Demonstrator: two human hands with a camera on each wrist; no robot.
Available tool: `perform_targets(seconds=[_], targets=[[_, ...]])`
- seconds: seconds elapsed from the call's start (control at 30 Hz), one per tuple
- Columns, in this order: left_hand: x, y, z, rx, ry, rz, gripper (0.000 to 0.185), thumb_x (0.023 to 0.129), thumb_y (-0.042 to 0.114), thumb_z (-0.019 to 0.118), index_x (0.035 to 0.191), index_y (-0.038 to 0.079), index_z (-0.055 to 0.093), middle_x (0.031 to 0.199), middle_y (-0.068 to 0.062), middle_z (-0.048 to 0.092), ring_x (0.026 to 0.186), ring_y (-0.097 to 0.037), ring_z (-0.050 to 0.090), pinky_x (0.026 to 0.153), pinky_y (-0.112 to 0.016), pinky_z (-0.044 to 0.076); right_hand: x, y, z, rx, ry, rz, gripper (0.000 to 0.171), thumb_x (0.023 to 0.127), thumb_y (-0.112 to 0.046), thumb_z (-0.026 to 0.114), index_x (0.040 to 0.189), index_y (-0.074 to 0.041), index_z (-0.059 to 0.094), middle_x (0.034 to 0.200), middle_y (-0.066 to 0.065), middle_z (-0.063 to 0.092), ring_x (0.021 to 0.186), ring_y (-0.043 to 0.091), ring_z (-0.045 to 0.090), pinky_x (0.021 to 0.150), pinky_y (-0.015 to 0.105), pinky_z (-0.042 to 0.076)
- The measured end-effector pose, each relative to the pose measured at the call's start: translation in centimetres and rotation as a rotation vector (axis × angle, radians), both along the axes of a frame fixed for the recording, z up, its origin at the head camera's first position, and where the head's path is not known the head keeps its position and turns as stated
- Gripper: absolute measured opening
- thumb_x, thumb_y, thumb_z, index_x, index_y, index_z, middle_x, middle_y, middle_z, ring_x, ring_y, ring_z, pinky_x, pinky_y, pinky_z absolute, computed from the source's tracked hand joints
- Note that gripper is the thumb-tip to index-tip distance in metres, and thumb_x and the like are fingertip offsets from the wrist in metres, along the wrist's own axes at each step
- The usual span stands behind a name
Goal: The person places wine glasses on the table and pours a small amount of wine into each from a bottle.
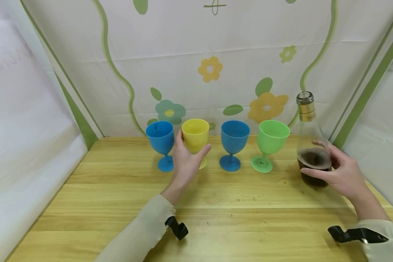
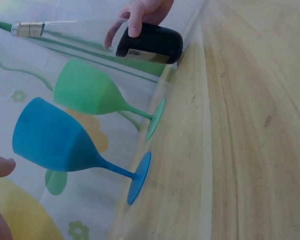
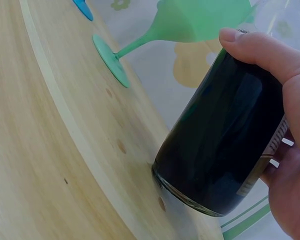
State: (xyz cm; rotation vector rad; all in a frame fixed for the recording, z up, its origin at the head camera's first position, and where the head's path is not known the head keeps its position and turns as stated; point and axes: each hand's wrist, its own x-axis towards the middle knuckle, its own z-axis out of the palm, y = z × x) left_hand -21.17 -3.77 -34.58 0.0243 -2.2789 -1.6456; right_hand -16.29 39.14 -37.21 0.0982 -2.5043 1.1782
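Right hand [image 1: 342, 173] grips bottle [image 1: 311, 145]; left hand [image 1: 185, 162] grips yellow goblet [image 1: 195, 136].

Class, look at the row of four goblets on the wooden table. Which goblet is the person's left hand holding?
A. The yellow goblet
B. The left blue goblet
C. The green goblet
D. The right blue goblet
A. In the head view the left hand has its fingers and thumb wrapped around the bowl of the yellow goblet, while the other three goblets stand untouched and the right hand grips the bottle.
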Motion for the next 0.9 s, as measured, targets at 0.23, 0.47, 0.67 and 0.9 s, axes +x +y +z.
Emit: perform_targets(seconds=[0.23,0.47,0.67,0.9], targets=[[-1.1,0.4,-0.2,0.02,0.013,0.034,0.103,0.087,0.039,0.089,0.165,0.019,0.025,0.153,-0.006,0.048,0.137,-0.029,0.052,0.119,-0.054,0.047,-0.2,-0.2,-0.2,-0.009,0.027,0.007,0.084,0.079,-0.01,0.095,0.153,-0.022,0.056,0.127,-0.027,0.06,0.106,-0.014,0.058,0.081,0.0,0.045],[-1.7,0.6,0.0,0.018,0.032,0.052,0.098,0.088,0.034,0.089,0.163,0.017,0.028,0.153,-0.008,0.049,0.137,-0.031,0.053,0.118,-0.054,0.047,-0.1,-0.2,-0.3,-0.008,0.027,-0.013,0.085,0.079,-0.012,0.095,0.153,-0.024,0.056,0.127,-0.03,0.059,0.104,-0.015,0.058,0.079,0.0,0.046],[-1.7,0.5,-0.1,0.026,0.028,0.057,0.093,0.09,0.031,0.088,0.161,0.015,0.031,0.152,-0.01,0.05,0.136,-0.032,0.054,0.116,-0.054,0.048,0.0,-0.4,-0.4,-0.027,0.026,-0.024,0.084,0.079,-0.01,0.095,0.153,-0.025,0.057,0.126,-0.03,0.061,0.102,-0.014,0.059,0.078,0.001,0.046],[-1.3,0.4,0.1,0.026,0.026,0.041,0.091,0.09,0.032,0.088,0.16,0.015,0.032,0.151,-0.009,0.051,0.136,-0.032,0.053,0.116,-0.054,0.048,0.1,-0.4,-0.3,-0.029,0.027,-0.031,0.084,0.079,-0.01,0.095,0.152,-0.026,0.057,0.124,-0.029,0.06,0.101,-0.013,0.059,0.076,0.001,0.047]])
